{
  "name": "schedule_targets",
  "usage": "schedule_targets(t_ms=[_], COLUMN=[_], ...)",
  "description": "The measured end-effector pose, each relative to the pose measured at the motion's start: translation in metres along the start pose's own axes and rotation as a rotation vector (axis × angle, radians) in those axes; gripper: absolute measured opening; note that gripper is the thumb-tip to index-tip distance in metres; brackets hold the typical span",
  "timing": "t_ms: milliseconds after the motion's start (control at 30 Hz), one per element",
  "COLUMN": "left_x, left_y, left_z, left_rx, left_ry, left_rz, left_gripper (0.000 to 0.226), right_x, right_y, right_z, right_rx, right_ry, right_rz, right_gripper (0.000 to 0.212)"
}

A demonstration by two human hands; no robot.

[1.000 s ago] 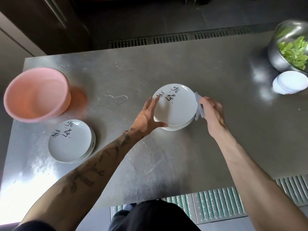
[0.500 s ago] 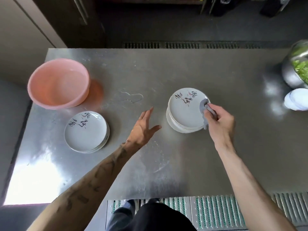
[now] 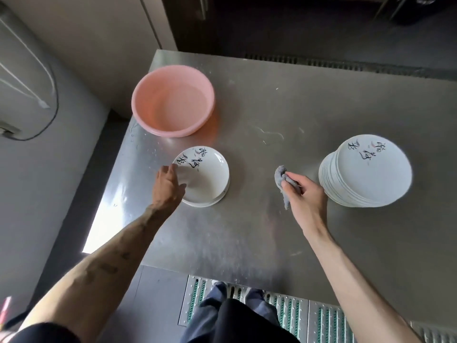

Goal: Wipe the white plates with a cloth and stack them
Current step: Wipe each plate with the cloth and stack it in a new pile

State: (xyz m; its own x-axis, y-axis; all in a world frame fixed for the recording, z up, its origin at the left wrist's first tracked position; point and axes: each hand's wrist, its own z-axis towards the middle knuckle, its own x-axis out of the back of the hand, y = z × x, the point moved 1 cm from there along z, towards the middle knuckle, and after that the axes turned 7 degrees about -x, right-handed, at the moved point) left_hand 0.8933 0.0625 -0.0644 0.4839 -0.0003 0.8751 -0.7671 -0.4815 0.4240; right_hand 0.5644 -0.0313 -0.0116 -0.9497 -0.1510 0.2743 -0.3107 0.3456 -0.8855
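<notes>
Two piles of white plates with black brush writing stand on the steel table [image 3: 247,231]. The low pile [image 3: 206,179] lies left of centre, in front of the basin. My left hand [image 3: 168,185] reaches onto its near left rim, fingers spread over the top plate; a firm grip cannot be made out. The tall stack [image 3: 368,172] stands at the right. Between the two piles my right hand [image 3: 300,194] hovers over the table and holds a bunched grey cloth [image 3: 282,180], apart from both piles.
A pink plastic basin [image 3: 173,100] sits at the table's back left corner. The table's left edge drops to a grey floor and a wall. Grated floor panels [image 3: 291,315] and my feet show below the front edge.
My left hand has moved left from the tall stack to the low pile. My right hand with the cloth has left the tall stack's rim. The view has swung left.
</notes>
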Motion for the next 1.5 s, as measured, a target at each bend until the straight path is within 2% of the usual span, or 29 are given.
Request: schedule_targets(t_ms=[267, 567, 900, 1067, 1167, 1300, 1367, 1500], left_x=[-0.008, -0.011, -0.02, -0.016, -0.02, -0.032, -0.039, -0.063], left_y=[0.002, 0.003, 0.015, 0.027, 0.029, 0.044, 0.055, 0.089], left_z=[-0.006, -0.002, -0.012, -0.023, -0.028, -0.037, -0.042, -0.05], left_rx=[0.041, 0.394, 0.623, 0.61, 0.592, 0.55, 0.497, 0.341], left_ry=[0.129, 0.253, 0.317, 0.347, 0.279, 0.21, 0.177, 0.061], left_rz=[-0.033, -0.477, -0.653, -0.651, -0.68, -0.894, -0.951, -0.913], left_gripper=[0.049, 0.037, 0.039, 0.039, 0.048, 0.052, 0.052, 0.053], right_x=[-0.022, -0.015, 0.004, 0.01, 0.013, 0.019, 0.021, 0.022], right_y=[0.007, 0.024, 0.035, 0.043, 0.044, 0.045, 0.045, 0.048], right_z=[-0.017, -0.022, -0.021, -0.022, -0.022, -0.022, -0.022, -0.024], right_rx=[-0.021, -0.03, -0.022, -0.021, -0.025, -0.009, 0.004, 0.065], right_ry=[-0.005, 0.012, 0.036, 0.035, 0.038, 0.056, 0.062, 0.065], right_rz=[-0.081, -0.107, -0.112, -0.128, -0.133, -0.135, -0.145, -0.166], right_gripper=[0.017, 0.017, 0.016, 0.016, 0.016, 0.019, 0.02, 0.024])
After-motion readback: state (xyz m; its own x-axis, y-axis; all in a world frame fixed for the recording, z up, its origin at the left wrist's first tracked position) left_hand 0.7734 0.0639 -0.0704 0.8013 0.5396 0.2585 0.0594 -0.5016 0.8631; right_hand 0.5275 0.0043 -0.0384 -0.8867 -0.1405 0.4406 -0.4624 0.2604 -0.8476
